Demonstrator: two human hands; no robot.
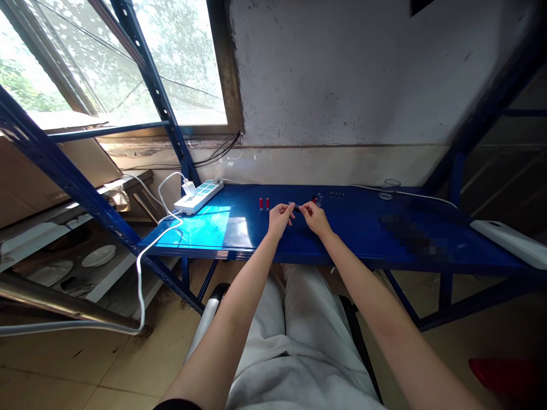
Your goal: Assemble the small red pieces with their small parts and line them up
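Note:
Close together above the blue table, my left hand (280, 220) and my right hand (314, 218) are both closed in a pinch. Between their fingertips is a small, dark, slim piece (296, 206), too small to name. Two small red cylinders (264, 204) stand side by side just left of my left hand. Beyond my right hand lie a few small red and clear pieces (318, 199), partly hidden by the fingers. Several tiny pale or metallic bits (337, 195) lie in a row farther right.
A white power strip (199, 196) with a plugged-in charger sits at the table's left end. On the blue table (354, 228), a clear glass (389, 189) stands at the back right, near a blurred dark patch. A white flat object (510, 242) lies at the right end.

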